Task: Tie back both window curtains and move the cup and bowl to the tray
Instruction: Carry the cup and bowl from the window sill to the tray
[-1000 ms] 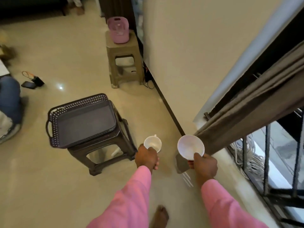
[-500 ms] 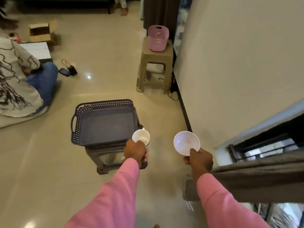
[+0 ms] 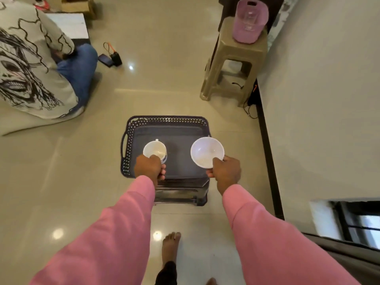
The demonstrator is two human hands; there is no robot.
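Observation:
A dark plastic tray (image 3: 174,122) with a perforated rim lies on a low dark stool (image 3: 183,194) straight ahead. My left hand (image 3: 149,168) grips a white cup (image 3: 154,150) over the tray's left half. My right hand (image 3: 225,171) pinches the near rim of a white bowl (image 3: 206,151) over the tray's right side. Whether cup and bowl touch the tray floor I cannot tell. A grey curtain (image 3: 349,258) edge shows at the bottom right under the window (image 3: 357,221).
A beige stool (image 3: 232,64) with a pink container (image 3: 249,21) stands at the back right by the wall (image 3: 318,99). A seated person (image 3: 35,64) is at the left, with a phone (image 3: 105,60) and a small black device on the floor. My bare foot (image 3: 170,245) is below.
I have turned from the window toward the tray. Both hands carried the cup and bowl forward; they are now over the tray instead of in front of it.

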